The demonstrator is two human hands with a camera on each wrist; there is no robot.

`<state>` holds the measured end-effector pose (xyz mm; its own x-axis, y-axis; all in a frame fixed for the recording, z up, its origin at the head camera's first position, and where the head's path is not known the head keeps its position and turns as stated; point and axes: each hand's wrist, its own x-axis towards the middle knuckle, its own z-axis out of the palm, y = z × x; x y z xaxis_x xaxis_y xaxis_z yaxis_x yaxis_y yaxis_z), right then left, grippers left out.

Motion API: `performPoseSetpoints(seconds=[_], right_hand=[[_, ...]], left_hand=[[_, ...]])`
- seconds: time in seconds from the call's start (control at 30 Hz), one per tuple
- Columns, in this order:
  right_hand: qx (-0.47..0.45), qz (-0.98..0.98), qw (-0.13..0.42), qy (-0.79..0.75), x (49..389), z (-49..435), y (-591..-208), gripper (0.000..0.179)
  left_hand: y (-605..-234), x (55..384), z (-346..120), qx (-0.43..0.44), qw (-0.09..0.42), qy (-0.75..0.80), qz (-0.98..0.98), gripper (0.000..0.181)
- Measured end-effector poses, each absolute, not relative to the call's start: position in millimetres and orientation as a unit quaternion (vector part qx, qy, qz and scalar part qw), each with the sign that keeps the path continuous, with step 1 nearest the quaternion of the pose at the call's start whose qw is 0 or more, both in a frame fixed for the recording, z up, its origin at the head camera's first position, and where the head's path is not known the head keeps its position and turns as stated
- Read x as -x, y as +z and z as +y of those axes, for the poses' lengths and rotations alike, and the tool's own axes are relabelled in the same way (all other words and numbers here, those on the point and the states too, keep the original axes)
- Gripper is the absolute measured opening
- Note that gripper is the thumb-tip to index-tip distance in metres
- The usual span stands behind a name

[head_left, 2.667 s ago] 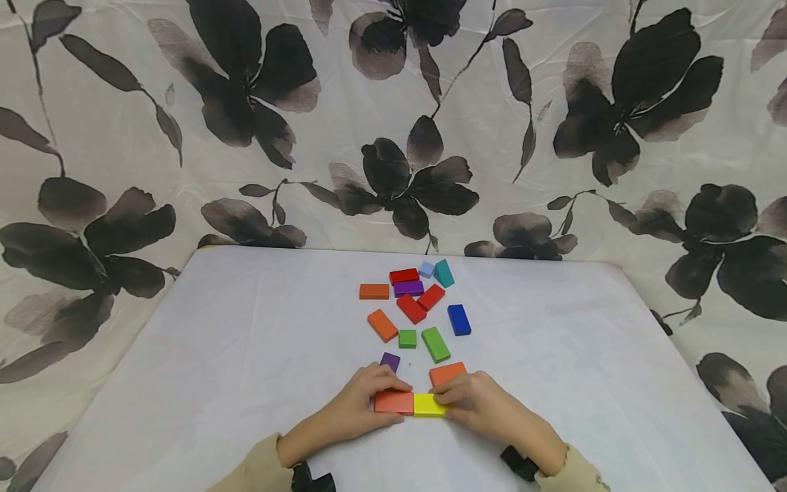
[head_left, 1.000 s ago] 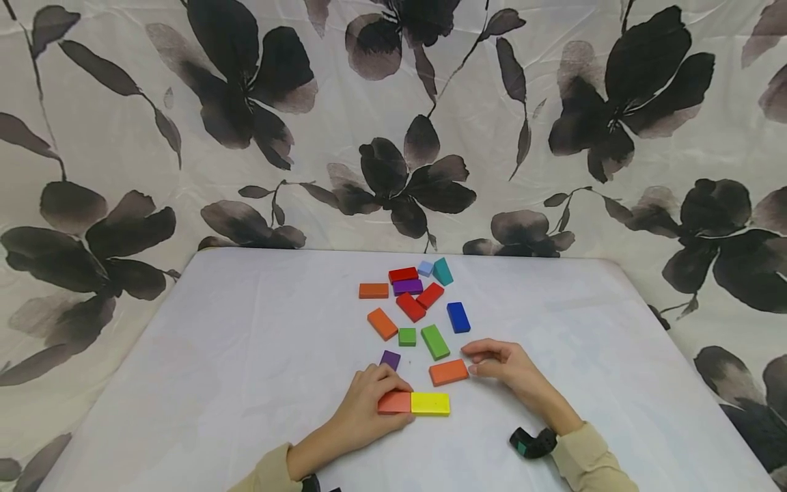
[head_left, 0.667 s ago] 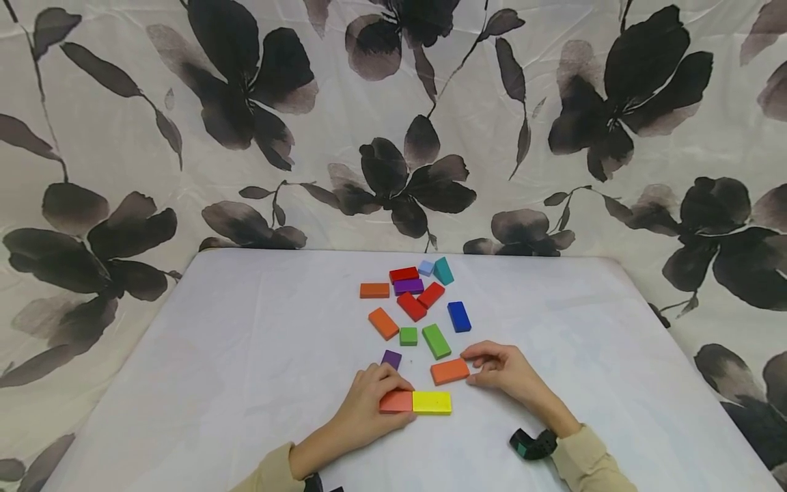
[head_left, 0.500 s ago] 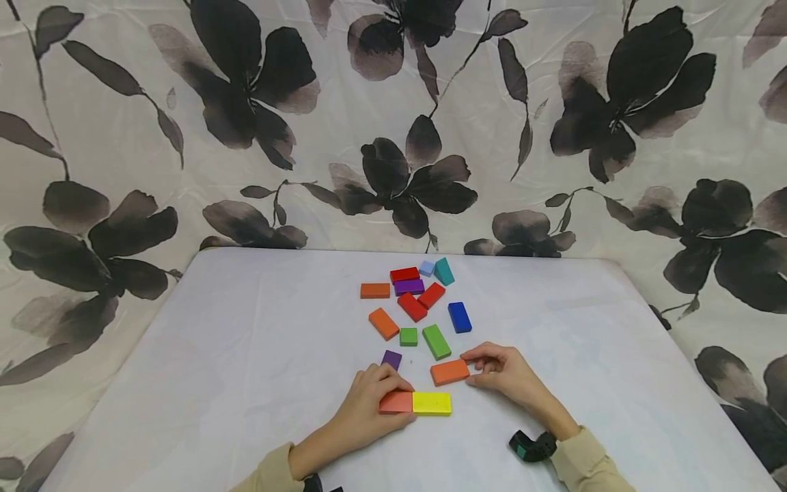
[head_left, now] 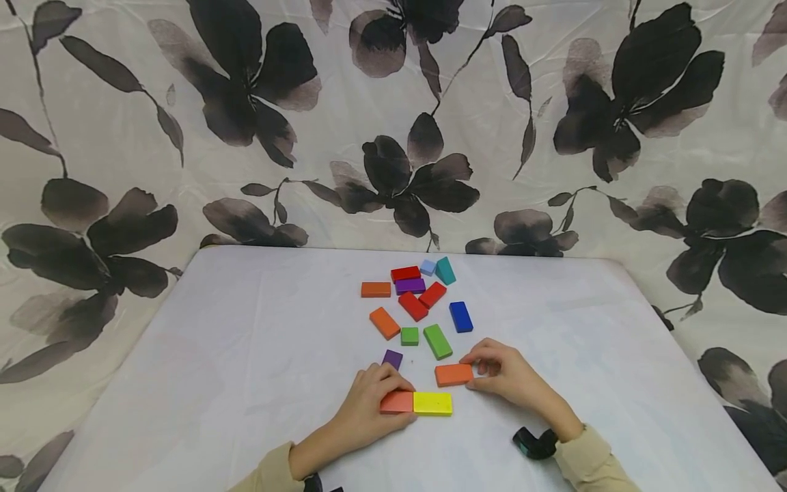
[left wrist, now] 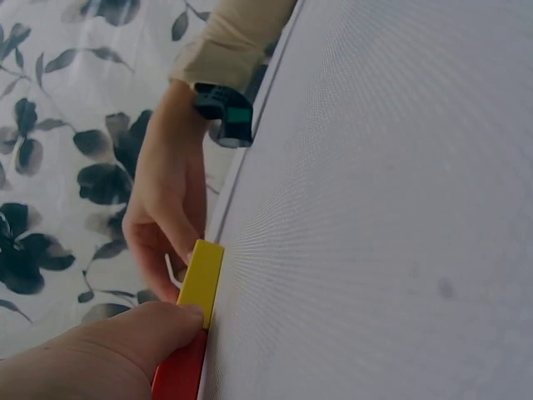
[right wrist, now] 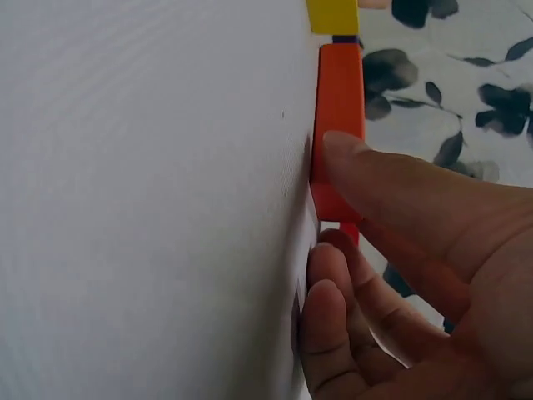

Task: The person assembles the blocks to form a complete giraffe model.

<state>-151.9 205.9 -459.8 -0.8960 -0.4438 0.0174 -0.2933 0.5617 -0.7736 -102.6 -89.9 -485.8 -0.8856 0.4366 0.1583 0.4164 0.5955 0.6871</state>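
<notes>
floral cloth [head_left: 344, 123], right hand [head_left: 505, 372] pinching orange cuboid [head_left: 453, 374]

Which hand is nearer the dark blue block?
Right. The right hand pinches an orange block on the near side of the dark blue block; the left hand grips the salmon block farther off to the left.

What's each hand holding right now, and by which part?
The left hand grips the coral block by its long near and far sides. The right hand pinches the nearest orange block at the end toward that hand.
</notes>
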Motion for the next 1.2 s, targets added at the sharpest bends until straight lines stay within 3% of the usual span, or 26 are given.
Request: performPoseSetpoints(seconds=[0.5,1.07,1.2], right_hand=[[0.241,0.910,0.089,-0.325,132.8,230.4,-437.8,0.025],[0.272,0.912,0.141,-0.274,85.8,202.4,-422.3,0.026],[0.286,0.916,0.131,-0.248,76.3,191.1,-421.0,0.025]], left_hand=[[-484.1,100.5,-88.3,-0.224,0.017,0.382,0.896,0.031],[-483.5,101.2,-89.6,-0.220,0.021,0.388,0.895,0.030],[-484.0,102.0,-88.8,-0.222,0.022,0.393,0.892,0.031]])
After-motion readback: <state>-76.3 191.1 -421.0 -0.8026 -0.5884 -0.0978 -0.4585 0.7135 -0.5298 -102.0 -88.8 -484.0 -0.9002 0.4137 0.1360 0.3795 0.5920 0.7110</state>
